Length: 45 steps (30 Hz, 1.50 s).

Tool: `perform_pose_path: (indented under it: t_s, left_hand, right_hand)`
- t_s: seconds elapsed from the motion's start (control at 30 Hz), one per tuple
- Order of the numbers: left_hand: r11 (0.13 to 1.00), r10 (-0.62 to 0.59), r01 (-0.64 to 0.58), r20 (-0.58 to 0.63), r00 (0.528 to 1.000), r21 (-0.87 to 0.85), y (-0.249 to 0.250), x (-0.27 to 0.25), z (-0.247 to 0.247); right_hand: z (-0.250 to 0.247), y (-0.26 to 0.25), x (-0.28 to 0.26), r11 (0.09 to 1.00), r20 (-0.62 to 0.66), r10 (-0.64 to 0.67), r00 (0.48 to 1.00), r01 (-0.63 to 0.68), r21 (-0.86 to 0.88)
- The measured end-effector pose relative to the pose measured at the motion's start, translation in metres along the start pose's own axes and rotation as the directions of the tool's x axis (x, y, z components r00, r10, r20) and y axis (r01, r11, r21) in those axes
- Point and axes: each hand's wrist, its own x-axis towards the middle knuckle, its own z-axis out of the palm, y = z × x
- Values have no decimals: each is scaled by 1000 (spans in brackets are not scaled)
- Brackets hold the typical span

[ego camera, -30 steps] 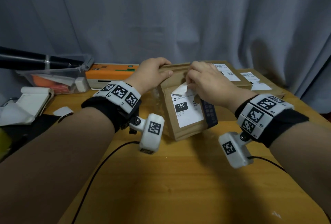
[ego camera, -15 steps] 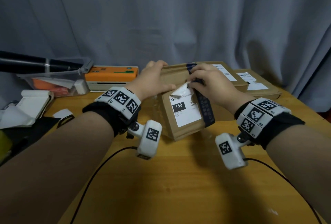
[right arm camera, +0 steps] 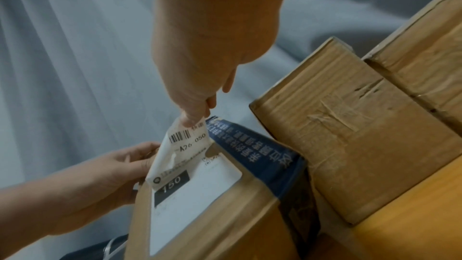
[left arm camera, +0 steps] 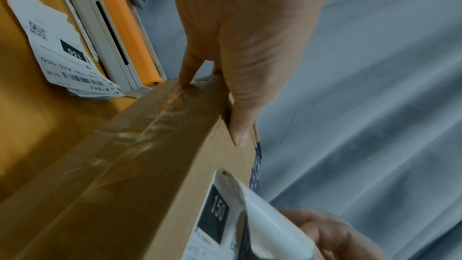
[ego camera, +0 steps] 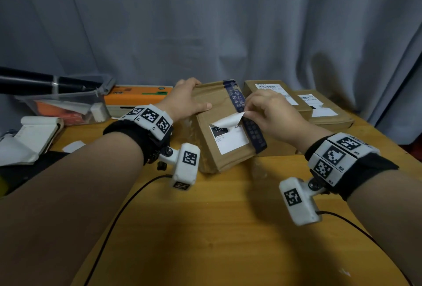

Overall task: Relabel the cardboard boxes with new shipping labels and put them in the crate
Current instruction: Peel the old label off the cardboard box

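Observation:
A brown cardboard box (ego camera: pixel 230 160) with a dark blue tape strip (ego camera: pixel 255 134) stands tilted on the wooden table (ego camera: pixel 217 228). My left hand (ego camera: pixel 190 98) grips its upper left corner, thumb on the front face. On the front is a white shipping label (ego camera: pixel 230 141) marked 150, its top edge curled away from the cardboard. My right hand (ego camera: pixel 247 114) pinches that peeled edge. The left wrist view shows my left hand (left arm camera: pixel 240 90) on the box (left arm camera: pixel 140 165). In the right wrist view my right hand (right arm camera: pixel 196 120) pulls the label (right arm camera: pixel 190 185) off.
Two more labelled cardboard boxes (ego camera: pixel 269 93) (ego camera: pixel 324 112) lie flat behind, to the right. An orange label printer (ego camera: pixel 137 96) and a clear plastic bin (ego camera: pixel 68 107) stand at the back left. Torn labels (left arm camera: pixel 57 46) lie by the printer. A grey curtain hangs behind.
The label's top edge has come further off the box, curling down over the 150 mark. My right hand has pulled it to the right. The left hand keeps its grip.

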Motion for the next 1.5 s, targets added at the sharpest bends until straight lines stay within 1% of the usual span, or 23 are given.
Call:
perform_pose_path:
  t_s: [0.1, 0.2, 0.3, 0.37, 0.43, 0.53, 0.6, 0.67, 0.73, 0.83, 0.9, 0.97, 1.0, 1.07, 1.1, 1.17, 1.27, 1.37, 1.43, 1.5]
  left_hand:
    - [1000, 10, -10, 14, 1000, -9, -1, 0, -1]
    - [1000, 3, -3, -4, 1000, -5, -5, 0, -3]
    - [1000, -11, 11, -14, 1000, -8, -10, 2, -3]
    - [1000, -12, 12, 2, 1000, -7, -9, 3, -3]
    - [1000, -6, 7, 28, 1000, -2, -8, 4, 0]
    - [996, -39, 31, 98, 994, 81, -12, 2, 8]
    - [982, -98, 68, 167, 981, 179, -19, -3, 14]
    - [965, -119, 57, 236, 964, 255, -25, -10, 20]
    - [957, -99, 12, 288, 953, 290, -23, -17, 21]
    - [966, -123, 34, 340, 932, 255, -14, -21, 12]
    - [972, -122, 26, 404, 906, 235, -10, -21, 7]
    - [973, -119, 8, 467, 876, 233, -2, -26, 7]
    - [967, -119, -7, 480, 869, 253, 2, -29, 11]
    - [943, -141, -25, 467, 873, 332, 10, -33, 21]
    - [939, -139, -31, 460, 877, 342, 9, -33, 25]
    - [948, -137, -21, 465, 875, 318, -1, -29, 28]
    - [949, -151, -13, 492, 858, 315, -19, -17, 26]
    - [917, -173, -38, 481, 860, 398, -22, -10, 21]
    - [905, -176, -40, 460, 870, 422, -21, -6, 16]
    - [908, -164, -52, 468, 868, 415, -19, -3, 12]
  right_hand:
    - [1, 5, -4, 999, -26, 15, 1000, -14, 41]
    - [3, 13, -13, 996, -61, 43, 997, -38, 84]
    - [6, 16, -23, 985, -85, 119, 989, -107, 139]
    - [8, 14, -25, 962, -96, 190, 977, -166, 217]
    - [9, 8, -23, 924, -90, 251, 964, -210, 320]
    - [12, -2, -13, 852, -15, 333, 943, -294, 432]
    - [16, -5, -6, 838, 14, 383, 924, -353, 416]
    - [21, -5, 1, 839, 24, 419, 908, -397, 373]
    - [25, -7, 10, 848, 44, 424, 904, -414, 332]
    - [26, -7, 25, 837, 32, 431, 902, -413, 359]
    - [22, -9, 35, 860, -3, 421, 907, -399, 318]
    - [17, -11, 44, 870, -13, 400, 916, -375, 318]
    - [15, -13, 48, 875, -8, 381, 925, -357, 328]
    - [12, -18, 53, 891, -1, 330, 944, -311, 331]
    - [11, -20, 55, 902, -8, 305, 952, -286, 324]
    - [9, -21, 57, 916, -21, 254, 967, -233, 327]
    - [4, -19, 57, 937, 13, 184, 983, -179, 299]
    - [0, -14, 58, 933, 42, 219, 975, -222, 282]
    - [2, -11, 56, 904, 54, 265, 963, -268, 332]
    - [3, -11, 53, 873, 54, 304, 951, -301, 384]
